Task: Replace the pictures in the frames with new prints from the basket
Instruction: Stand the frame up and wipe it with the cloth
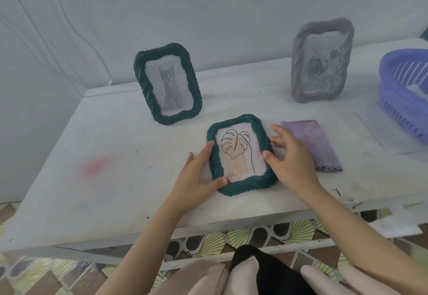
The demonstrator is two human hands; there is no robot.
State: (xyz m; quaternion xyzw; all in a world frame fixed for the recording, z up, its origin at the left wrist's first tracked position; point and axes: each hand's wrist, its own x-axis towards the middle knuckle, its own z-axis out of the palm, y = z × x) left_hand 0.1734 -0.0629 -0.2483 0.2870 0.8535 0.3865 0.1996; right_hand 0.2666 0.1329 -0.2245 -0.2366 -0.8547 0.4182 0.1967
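The green frame [243, 186] with the leaf print [238, 155] lies flat near the tabletop's [115, 155] front edge. The left hand [196, 179] pinches its lower left corner. The right hand [291, 158] grips its right side with curled fingers, hiding part of the cloth [317, 142]. The basket [393, 107] is cut off at the right, and its contents are blurred.
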